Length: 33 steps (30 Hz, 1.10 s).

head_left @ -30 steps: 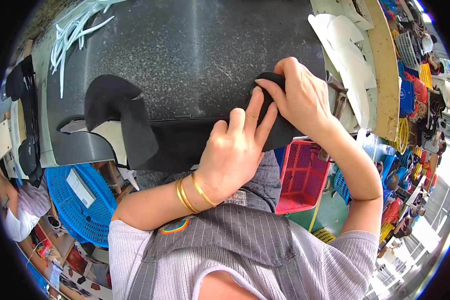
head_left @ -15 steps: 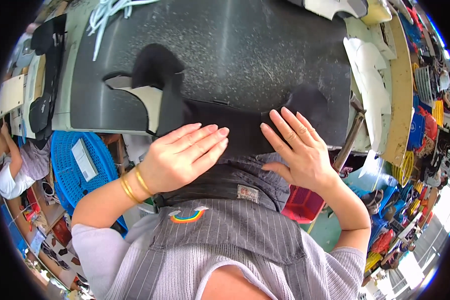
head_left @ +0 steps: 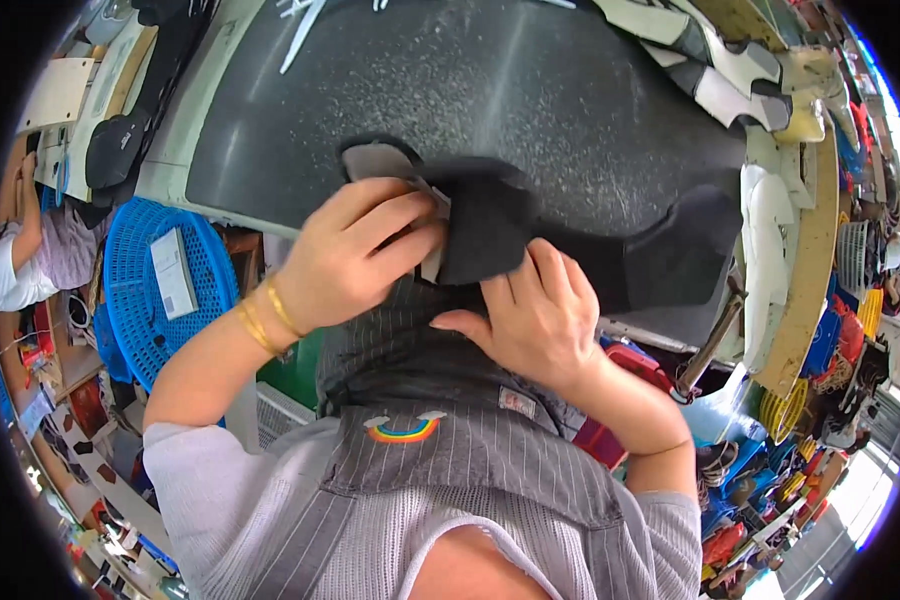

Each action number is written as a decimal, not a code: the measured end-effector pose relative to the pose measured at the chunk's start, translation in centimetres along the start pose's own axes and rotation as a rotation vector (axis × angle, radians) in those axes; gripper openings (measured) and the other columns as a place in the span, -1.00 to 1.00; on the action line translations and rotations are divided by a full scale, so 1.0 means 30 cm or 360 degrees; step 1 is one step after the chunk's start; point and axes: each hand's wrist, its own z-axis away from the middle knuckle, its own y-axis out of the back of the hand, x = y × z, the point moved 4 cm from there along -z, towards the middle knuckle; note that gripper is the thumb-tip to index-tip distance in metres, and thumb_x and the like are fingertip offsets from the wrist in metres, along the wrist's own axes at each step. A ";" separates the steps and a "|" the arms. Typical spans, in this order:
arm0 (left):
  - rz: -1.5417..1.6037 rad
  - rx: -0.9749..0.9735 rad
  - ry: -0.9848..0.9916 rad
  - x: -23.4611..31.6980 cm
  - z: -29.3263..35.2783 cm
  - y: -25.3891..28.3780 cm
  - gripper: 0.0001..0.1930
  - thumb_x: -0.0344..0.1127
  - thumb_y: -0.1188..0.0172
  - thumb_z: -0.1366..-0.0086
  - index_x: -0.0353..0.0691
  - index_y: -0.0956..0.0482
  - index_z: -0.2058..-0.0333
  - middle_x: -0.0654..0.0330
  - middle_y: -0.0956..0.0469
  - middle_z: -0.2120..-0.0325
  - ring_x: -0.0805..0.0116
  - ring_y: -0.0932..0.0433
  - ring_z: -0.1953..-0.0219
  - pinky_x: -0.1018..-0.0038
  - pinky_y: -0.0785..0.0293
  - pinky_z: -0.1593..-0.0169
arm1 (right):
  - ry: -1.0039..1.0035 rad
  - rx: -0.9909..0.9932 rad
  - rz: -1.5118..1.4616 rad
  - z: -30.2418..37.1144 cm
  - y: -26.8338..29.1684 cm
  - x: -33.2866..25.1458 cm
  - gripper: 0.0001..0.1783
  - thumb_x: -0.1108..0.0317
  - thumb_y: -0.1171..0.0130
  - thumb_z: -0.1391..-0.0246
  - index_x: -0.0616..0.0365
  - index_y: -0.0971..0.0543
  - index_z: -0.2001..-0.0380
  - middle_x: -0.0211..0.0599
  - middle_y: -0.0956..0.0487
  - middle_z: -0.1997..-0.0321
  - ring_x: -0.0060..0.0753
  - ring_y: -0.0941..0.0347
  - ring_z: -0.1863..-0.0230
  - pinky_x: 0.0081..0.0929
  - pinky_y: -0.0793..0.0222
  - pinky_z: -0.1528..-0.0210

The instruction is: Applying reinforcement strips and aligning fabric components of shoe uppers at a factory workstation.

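A black fabric piece [head_left: 675,260], cut in curved lobes like a shoe upper, lies along the near edge of the dark work board [head_left: 300,110]. Its left end is lifted and folded over, and pale lining shows there. My left hand [head_left: 365,245], with two gold bangles at the wrist, is closed on that end, fingers curled around it. Beside it, my right hand [head_left: 545,315] rests against the piece's near edge with the fingers stretched out and the thumb apart. The folded layers hide part of what the left fingertips touch.
White-and-black cut pieces [head_left: 730,90] lie at the far right. A hammer [head_left: 715,340] sits by the board's right edge, near white sheets [head_left: 765,240]. To the left stands a blue plastic basket [head_left: 125,290]; beyond it another person's arm [head_left: 30,210] shows. White strips [head_left: 305,35] lie far left.
My left hand has gone from lying flat to gripping the piece's left end, which is now folded up. My right hand has shifted left and down. The view has turned slightly.
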 end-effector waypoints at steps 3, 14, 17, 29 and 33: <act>0.0153 -0.0077 0.0214 -0.025 0.004 -0.075 -0.61 -0.45 -0.26 0.10 -0.30 -0.55 0.19 0.02 -0.50 0.14 0.08 -0.51 0.10 0.30 -0.49 0.04 | -0.0187 0.0049 0.0134 -0.049 -0.009 -0.004 -0.53 0.10 -0.20 0.02 0.25 -0.56 0.14 -0.23 -0.51 0.24 -0.29 -0.44 0.25 -0.43 -0.42 0.25; 0.0321 0.0065 0.0418 -0.074 -0.014 -0.082 -0.63 -0.50 -0.36 0.02 -0.32 -0.57 0.16 0.11 -0.55 0.21 0.16 -0.55 0.20 0.34 -0.52 0.13 | -0.0212 0.0226 -0.0374 -0.058 -0.015 -0.004 -0.85 0.58 -0.18 0.11 0.28 -0.44 0.41 -0.04 -0.54 0.34 -0.13 -0.54 0.33 -0.38 -0.48 0.41; 0.0590 0.0002 0.0608 -0.138 -0.052 -0.056 -0.74 -0.54 -0.31 0.03 -0.32 -0.53 0.30 0.09 -0.53 0.34 0.13 -0.56 0.34 0.34 -0.52 0.26 | 0.0163 0.0042 0.0222 -0.042 -0.048 -0.068 -0.82 0.44 -0.18 0.16 0.25 -0.43 0.44 0.05 -0.57 0.20 -0.12 -0.54 0.20 -0.38 -0.53 0.19; 0.0868 -0.0352 0.0987 -0.206 -0.128 -0.078 -0.80 -0.56 -0.30 0.09 -0.36 -0.46 0.47 0.10 -0.41 0.56 0.23 -0.50 0.55 0.41 -0.44 0.43 | -0.0129 0.0080 -0.0123 -0.082 -0.056 -0.057 -0.59 0.47 -0.19 0.08 0.51 -0.55 0.13 -0.28 -0.40 0.37 -0.43 -0.32 0.37 -0.54 -0.29 0.39; 0.0910 -0.0410 0.0908 -0.232 -0.138 -0.067 -0.83 -0.56 -0.27 0.04 -0.38 -0.47 0.45 0.09 -0.44 0.57 0.27 -0.50 0.55 0.40 -0.43 0.41 | 0.0211 -0.0090 0.0496 -0.092 -0.075 -0.096 -0.31 0.31 -0.26 0.26 0.55 -0.49 0.00 -0.24 -0.38 0.29 -0.41 -0.32 0.33 -0.53 -0.33 0.32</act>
